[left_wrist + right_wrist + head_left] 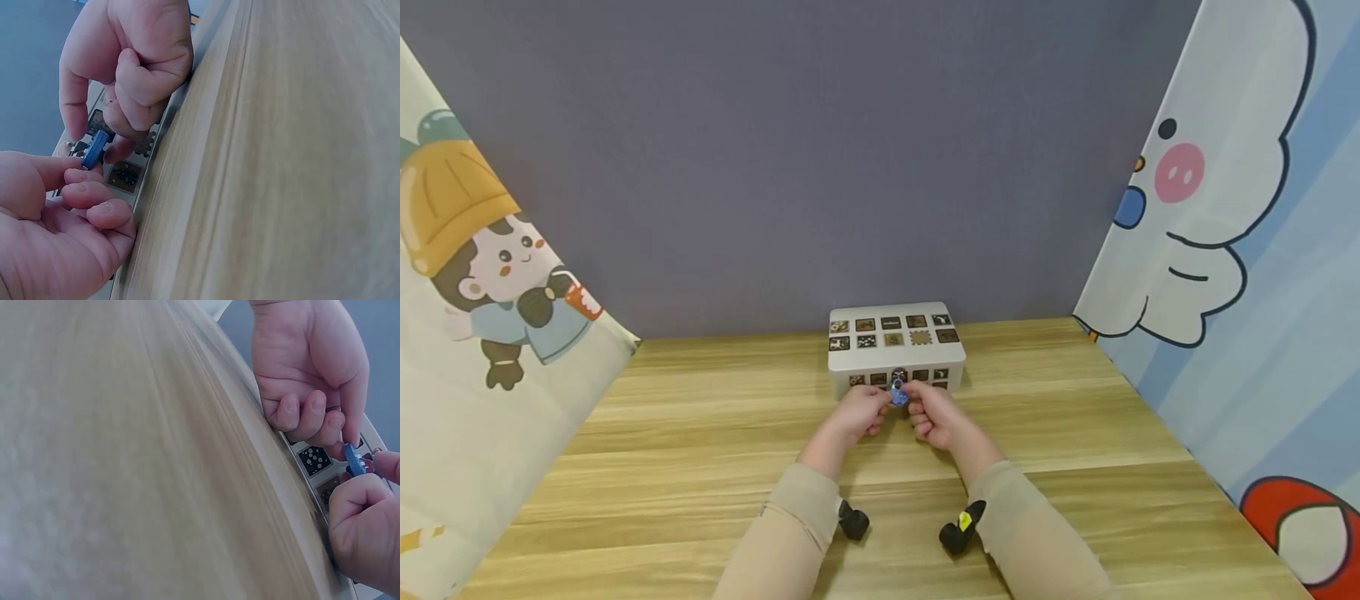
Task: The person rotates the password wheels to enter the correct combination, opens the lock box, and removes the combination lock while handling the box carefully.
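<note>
Head view showed a small blue padlock-like piece (899,397) at the middle of the front of a pale rectangular box (880,357) with dark square pictures (891,323), set on a wood-grained tabletop (700,442). Just before the box, the left hand (861,410) pinched the piece's left side and the right hand (936,414) its right, remaining fingers curled in; whether it was fastened to the box could not be told. Good handling probably called for light fingertip pressure, one hand steadying while the other worked, since tugging risked dragging the box.
</note>
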Tool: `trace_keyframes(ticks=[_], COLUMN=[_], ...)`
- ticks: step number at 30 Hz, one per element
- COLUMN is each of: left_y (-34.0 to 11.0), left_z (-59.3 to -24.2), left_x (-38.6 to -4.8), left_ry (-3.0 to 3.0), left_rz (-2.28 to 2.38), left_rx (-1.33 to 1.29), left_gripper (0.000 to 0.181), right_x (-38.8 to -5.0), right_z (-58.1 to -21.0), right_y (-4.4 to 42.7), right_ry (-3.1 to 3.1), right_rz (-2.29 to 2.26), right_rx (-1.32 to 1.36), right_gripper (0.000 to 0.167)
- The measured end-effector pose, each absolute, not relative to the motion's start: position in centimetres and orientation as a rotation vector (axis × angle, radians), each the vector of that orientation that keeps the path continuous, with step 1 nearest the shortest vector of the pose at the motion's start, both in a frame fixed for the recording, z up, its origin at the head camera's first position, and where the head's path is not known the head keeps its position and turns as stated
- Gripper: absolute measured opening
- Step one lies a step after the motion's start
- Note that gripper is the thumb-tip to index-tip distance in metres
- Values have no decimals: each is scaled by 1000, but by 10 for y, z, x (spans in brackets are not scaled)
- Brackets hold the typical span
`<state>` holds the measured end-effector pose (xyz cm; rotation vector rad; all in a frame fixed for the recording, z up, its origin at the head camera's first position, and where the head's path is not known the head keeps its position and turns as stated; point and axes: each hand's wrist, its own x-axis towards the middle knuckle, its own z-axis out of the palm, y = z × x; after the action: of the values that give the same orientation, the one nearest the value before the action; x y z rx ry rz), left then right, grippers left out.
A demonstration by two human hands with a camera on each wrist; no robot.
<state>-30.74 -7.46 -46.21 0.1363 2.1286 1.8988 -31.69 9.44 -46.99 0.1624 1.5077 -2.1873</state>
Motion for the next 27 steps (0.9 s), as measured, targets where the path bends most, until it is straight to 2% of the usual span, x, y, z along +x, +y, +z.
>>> trace_keyframes(ticks=[27], left_y=[-73], left_z=[-460], left_x=[-304], left_ry=[2115], left_rz=[1904], left_rx=[149], left_gripper=[21], right_x=[-312], right_z=[-469], right_y=[93], right_ry=[1556], right_rz=[-2167], right_rx=[85], right_gripper=[8])
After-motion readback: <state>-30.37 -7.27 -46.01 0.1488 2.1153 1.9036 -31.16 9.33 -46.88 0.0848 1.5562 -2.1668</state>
